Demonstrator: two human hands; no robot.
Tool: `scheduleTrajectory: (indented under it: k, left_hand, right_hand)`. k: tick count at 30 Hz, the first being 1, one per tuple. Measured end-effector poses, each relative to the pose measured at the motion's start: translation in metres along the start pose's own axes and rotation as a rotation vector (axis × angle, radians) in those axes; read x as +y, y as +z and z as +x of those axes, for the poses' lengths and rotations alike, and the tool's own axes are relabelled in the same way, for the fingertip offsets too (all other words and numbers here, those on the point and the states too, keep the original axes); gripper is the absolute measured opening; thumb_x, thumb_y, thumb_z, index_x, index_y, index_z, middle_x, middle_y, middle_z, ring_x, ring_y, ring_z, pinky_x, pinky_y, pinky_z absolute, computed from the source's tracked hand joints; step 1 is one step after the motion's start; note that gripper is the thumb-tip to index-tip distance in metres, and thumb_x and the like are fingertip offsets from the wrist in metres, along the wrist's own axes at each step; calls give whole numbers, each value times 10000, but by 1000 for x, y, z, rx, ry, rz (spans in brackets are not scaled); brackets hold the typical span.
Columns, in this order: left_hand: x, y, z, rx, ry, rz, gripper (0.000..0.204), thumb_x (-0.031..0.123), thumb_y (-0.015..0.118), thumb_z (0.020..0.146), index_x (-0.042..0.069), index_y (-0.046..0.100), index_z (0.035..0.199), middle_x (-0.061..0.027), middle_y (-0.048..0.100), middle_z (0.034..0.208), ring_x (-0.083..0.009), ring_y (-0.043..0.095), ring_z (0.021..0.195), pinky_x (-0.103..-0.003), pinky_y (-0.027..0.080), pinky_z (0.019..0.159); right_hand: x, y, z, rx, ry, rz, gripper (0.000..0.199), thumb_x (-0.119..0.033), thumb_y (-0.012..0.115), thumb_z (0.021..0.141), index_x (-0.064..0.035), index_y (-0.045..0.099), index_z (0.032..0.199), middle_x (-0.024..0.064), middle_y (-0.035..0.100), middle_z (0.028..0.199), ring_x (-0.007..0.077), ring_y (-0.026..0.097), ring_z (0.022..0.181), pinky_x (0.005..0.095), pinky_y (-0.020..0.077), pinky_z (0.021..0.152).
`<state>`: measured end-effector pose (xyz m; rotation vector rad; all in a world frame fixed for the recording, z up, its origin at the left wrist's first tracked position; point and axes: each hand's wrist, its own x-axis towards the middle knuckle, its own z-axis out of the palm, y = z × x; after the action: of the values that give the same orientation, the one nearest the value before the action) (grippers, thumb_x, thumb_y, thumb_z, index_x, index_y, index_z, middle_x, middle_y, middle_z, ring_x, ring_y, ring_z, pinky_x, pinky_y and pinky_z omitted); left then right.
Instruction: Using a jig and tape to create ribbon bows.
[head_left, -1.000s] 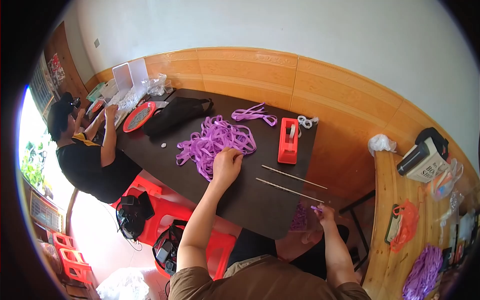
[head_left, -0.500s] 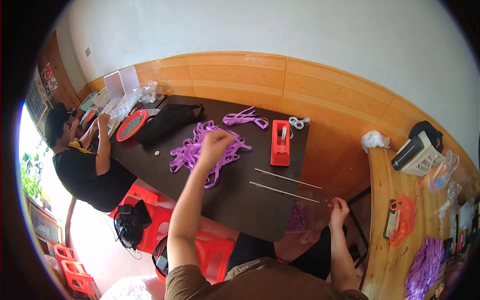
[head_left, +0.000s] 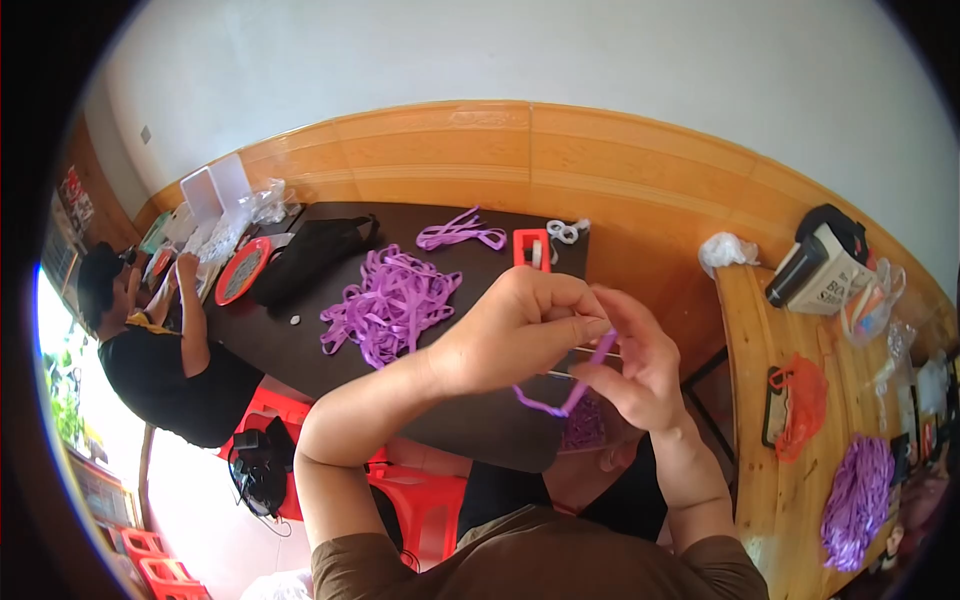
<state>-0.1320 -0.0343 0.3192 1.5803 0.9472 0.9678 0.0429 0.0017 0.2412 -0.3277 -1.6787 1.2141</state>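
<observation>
My left hand [head_left: 525,325] and my right hand [head_left: 640,365] are close together above the dark table's right end. A narrow purple ribbon [head_left: 560,408] runs between them and droops in a loop below the fingers. Thumb and fingertips of the left hand pinch it. The right thumb and fingers close on it as well, though the exact grip is partly hidden. To the left lies a tangled pile of purple ribbon [head_left: 390,300], with a smaller ribbon bundle [head_left: 462,232] behind it. My hands hide most of the red tape dispenser [head_left: 522,250] and the thin sticks.
White tape rolls [head_left: 566,232] lie by the table's far edge. A black bag [head_left: 310,262] and a red-rimmed plate [head_left: 243,272] are farther left, where another person [head_left: 155,350] sits working. On the right, a wooden bench [head_left: 745,400] holds an orange bag [head_left: 802,405] and more purple ribbon [head_left: 858,500].
My left hand has come right from the ribbon pile with a purple ribbon. My right hand has risen to meet it, and both are now at the ribbon.
</observation>
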Motion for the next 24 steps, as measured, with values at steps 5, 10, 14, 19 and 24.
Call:
scheduleTrajectory:
  k: [5,10,14,19,24]
  left_hand:
    - [-14,0,-22,222,91,-185,127,96,563,893,-25,598,879,-9,529,593,-50,453,465,-195,333,430]
    - [-68,5,-68,172,-89,-354,46,-6,587,836,-4,629,816,-38,584,671,-82,525,489,-206,420,459]
    - [-91,55,-72,-293,144,324,285,35,688,758,-12,632,1034,-144,615,1045,-296,557,995,-363,441,855]
    - [-125,91,-18,-29,-20,-105,373,80,565,884,-17,497,1237,-131,581,1123,-206,530,1053,-341,417,928]
    - [-150,115,17,-123,-230,-645,257,99,571,900,-32,549,1120,-75,596,937,-105,582,835,-240,475,725]
  right_hand:
    - [23,-48,-38,-186,384,377,141,36,600,818,29,628,956,49,606,714,103,571,641,222,436,593]
    - [76,-120,-111,18,368,729,151,27,609,746,44,625,895,87,598,706,141,537,593,235,397,547]
    - [65,-125,-109,41,302,393,75,-1,569,772,36,617,816,89,563,718,157,487,598,255,374,574]
    - [25,-112,-80,-309,350,-35,110,108,601,756,30,636,824,62,596,757,125,552,652,246,425,580]
    - [22,-98,-77,-426,218,-215,181,44,616,760,-20,606,929,94,612,842,244,618,774,316,470,666]
